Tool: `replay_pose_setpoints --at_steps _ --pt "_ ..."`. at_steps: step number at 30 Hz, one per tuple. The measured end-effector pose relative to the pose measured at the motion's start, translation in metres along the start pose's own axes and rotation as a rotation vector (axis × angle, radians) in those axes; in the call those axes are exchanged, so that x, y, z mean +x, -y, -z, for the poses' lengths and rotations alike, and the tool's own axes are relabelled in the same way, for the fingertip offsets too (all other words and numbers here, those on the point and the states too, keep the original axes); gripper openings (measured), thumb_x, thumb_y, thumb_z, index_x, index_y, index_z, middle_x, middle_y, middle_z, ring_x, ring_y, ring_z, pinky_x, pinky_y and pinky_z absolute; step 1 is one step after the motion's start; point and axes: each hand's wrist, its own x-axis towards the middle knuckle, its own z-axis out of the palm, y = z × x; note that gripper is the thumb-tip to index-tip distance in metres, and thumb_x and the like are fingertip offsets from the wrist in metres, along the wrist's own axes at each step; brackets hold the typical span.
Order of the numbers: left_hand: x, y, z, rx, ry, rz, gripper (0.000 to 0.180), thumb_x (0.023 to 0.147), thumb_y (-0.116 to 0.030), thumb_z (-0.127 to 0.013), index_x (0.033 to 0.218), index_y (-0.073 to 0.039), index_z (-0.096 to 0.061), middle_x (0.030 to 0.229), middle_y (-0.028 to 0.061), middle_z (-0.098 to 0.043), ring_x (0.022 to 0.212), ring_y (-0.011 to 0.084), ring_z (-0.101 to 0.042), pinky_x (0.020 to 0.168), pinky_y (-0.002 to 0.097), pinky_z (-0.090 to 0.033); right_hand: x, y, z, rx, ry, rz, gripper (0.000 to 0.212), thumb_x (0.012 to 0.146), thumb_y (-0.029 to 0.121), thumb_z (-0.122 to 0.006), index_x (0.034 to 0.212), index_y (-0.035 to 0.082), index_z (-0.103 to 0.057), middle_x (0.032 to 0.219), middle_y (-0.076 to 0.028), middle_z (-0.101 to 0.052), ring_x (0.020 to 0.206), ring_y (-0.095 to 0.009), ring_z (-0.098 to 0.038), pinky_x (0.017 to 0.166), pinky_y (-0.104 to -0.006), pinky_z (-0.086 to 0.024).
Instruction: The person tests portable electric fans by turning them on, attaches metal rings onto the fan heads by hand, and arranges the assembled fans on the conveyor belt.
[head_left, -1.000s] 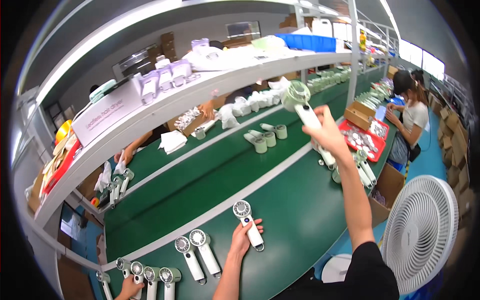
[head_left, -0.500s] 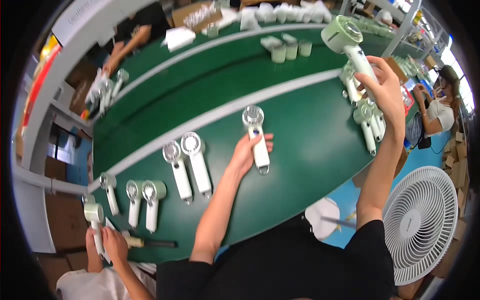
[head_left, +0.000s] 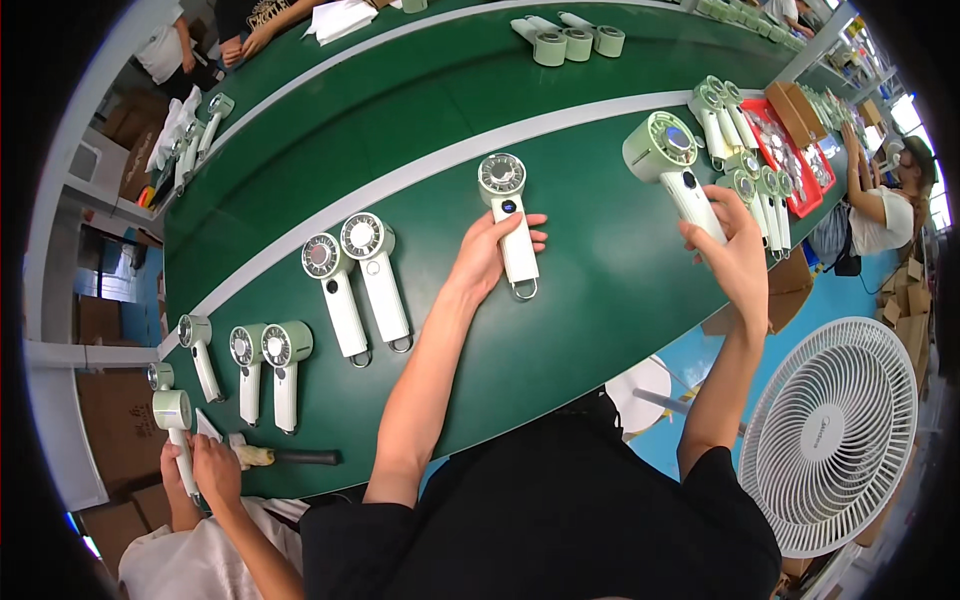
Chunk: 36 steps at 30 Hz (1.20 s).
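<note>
Green worktop (head_left: pixel 600 300), two handheld fans in the hands, one lying flat and one lifted.

L hand (head_left: pixel 487 258) lies on the worktop w/ fingers curled round the white handle of a pale green fan (head_left: pixel 510 222); fan is flat, round head pointing away from the person, loop end near the palm. R hand (head_left: pixel 737 262) is shut round the handle of a second fan (head_left: pixel 672 160), held up off the worktop, head tilted up and to the L. To the L of the L hand, a pair of fans (head_left: pixel 355 280) lie side by side, apart from it. Beyond the R hand, more fans (head_left: pixel 745 185) are bunched next to a red tray (head_left: pixel 790 160). Below the R hand, a white floor fan (head_left: pixel 835 435) stands on the floor. Far L, a co-worker's hand (head_left: pixel 212 468) holds another fan (head_left: pixel 176 420).
</note>
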Motion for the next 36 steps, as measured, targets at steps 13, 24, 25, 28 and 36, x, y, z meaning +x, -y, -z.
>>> replay_pose_setpoints --at_steps 13,24,25,28,36 --pt "0.007 -0.002 0.001 -0.040 0.004 -0.035 0.033 0.101 -0.017 -0.054 0.125 0.004 -0.046 0.121 0.0224 -0.064 0.100 0.0290 -0.068 0.089 0.0412 -0.058 -0.029 -0.059 -0.007 -0.364 0.511 0.324 0.058 0.074 0.015 -0.079 0.126 0.004 -0.056 0.113 -0.013 -0.065 0.101 -0.032 -0.063 0.089 -0.0385 -0.050" --pt "0.023 0.010 -0.019 0.217 -0.298 -0.219 0.035 0.088 -0.010 -0.067 0.110 0.008 -0.048 0.089 0.0207 -0.069 0.065 0.0278 -0.072 0.055 0.0376 -0.059 -0.063 -0.039 -0.113 -0.246 1.008 0.511 0.050 0.066 0.004 -0.078 0.115 0.006 -0.067 0.107 -0.012 -0.053 0.105 -0.033 -0.050 0.096 -0.0400 -0.042" --pt "0.021 0.011 -0.019 0.351 -0.369 -0.242 0.037 0.087 -0.013 -0.067 0.109 0.009 -0.048 0.089 0.0230 -0.069 0.067 0.0317 -0.072 0.058 0.0411 -0.059 -0.068 -0.035 -0.116 -0.261 1.009 0.480 0.051 0.065 0.002 -0.078 0.115 0.006 -0.067 0.106 -0.013 -0.052 0.104 -0.032 -0.050 0.095 -0.0395 -0.042" --pt "0.027 0.013 -0.010 0.828 -0.580 -0.355 0.049 0.083 -0.028 -0.063 0.108 0.011 -0.048 0.092 0.0289 -0.067 0.084 0.0477 -0.068 0.078 0.0527 -0.054 -0.071 -0.033 -0.124 -0.285 1.034 0.552 0.051 0.064 0.000 -0.077 0.114 0.005 -0.067 0.105 -0.012 -0.052 0.103 -0.032 -0.049 0.094 -0.0393 -0.043" --pt "0.024 0.009 0.015 1.159 -0.799 -0.644 0.047 0.074 -0.030 -0.074 0.093 0.010 -0.060 0.103 0.0254 -0.052 0.099 0.0363 -0.052 0.087 0.0446 -0.045 -0.064 -0.024 -0.141 -0.349 1.144 0.582 0.053 0.063 0.004 -0.081 0.113 0.009 -0.069 0.103 -0.011 -0.054 0.103 -0.032 -0.050 0.094 -0.0405 -0.042"
